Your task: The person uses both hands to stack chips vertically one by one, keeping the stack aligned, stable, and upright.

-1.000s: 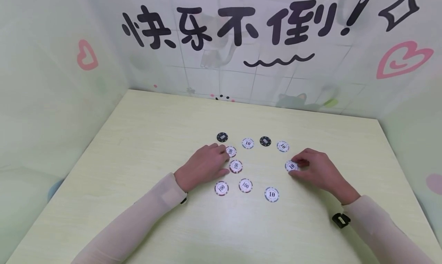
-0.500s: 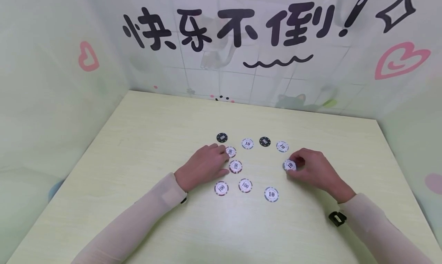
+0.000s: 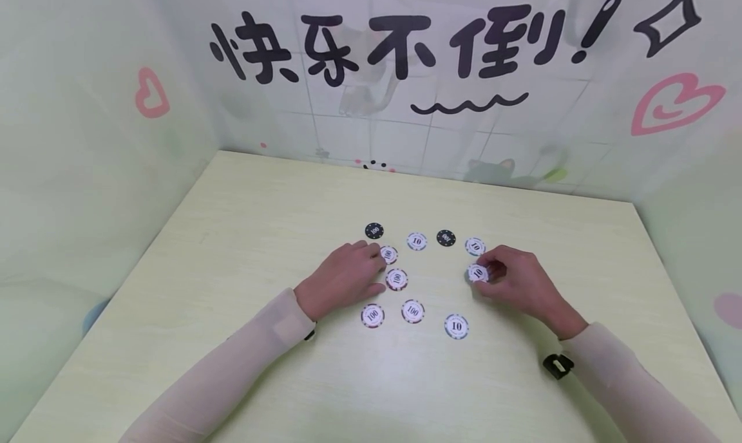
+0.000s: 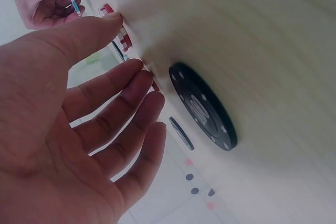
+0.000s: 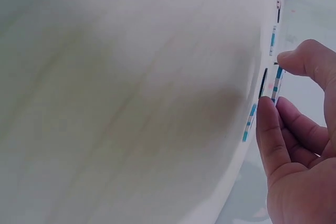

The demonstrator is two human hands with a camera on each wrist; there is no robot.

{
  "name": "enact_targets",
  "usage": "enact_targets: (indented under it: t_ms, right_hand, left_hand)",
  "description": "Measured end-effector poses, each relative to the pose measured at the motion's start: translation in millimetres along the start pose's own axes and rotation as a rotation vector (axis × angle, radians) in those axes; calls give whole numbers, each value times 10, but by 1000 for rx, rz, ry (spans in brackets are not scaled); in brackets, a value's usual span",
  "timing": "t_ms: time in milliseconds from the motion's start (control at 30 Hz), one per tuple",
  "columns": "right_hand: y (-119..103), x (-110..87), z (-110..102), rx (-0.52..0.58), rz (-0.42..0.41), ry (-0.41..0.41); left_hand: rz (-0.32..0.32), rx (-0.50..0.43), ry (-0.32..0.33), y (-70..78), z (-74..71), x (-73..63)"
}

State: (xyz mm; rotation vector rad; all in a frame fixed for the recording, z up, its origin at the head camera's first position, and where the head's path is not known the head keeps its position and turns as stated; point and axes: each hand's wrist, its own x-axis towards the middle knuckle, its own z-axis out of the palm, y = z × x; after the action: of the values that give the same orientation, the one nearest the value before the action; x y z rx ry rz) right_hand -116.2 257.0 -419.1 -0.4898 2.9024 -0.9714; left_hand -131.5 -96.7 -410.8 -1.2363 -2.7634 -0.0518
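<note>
My right hand (image 3: 520, 281) pinches a white-and-blue 10 poker chip (image 3: 477, 273) between thumb and fingertips. In the right wrist view that chip (image 5: 277, 83) appears edge-on, apart from the tabletop. My left hand (image 3: 342, 279) lies at the left of the chips, fingers loosely bent around nothing. Its fingertips partly cover a red-and-white 100 chip (image 3: 389, 255), and another 100 chip (image 3: 397, 279) lies beside the thumb. A black 100 chip (image 3: 374, 230) is just beyond the fingers; in the left wrist view a black chip (image 4: 202, 107) lies close to the fingertips.
Two more red-and-white chips (image 3: 372, 315) (image 3: 413, 311) and a 10 chip (image 3: 456, 326) lie nearer the front. Along the back are a 10 chip (image 3: 416, 241), a black chip (image 3: 446, 238) and another 10 chip (image 3: 475, 246). Printed walls (image 3: 371, 134) border the pale table (image 3: 261, 205).
My right hand has shifted a little left with the pinched 10 chip, bringing it close in front of the back-right 10 chip. My left hand has stayed in place.
</note>
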Motion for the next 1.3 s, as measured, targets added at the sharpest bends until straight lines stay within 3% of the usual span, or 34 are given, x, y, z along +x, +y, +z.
enact_targets:
  t_ms: [733,1300]
  right_hand:
    - [-267,220,245,111,-144,40]
    - [-577,401,468,64,-207,-39]
  left_hand:
    - [-31,-40,-32,14,-12,5]
    - [-54,-46,-78,20,-5,30]
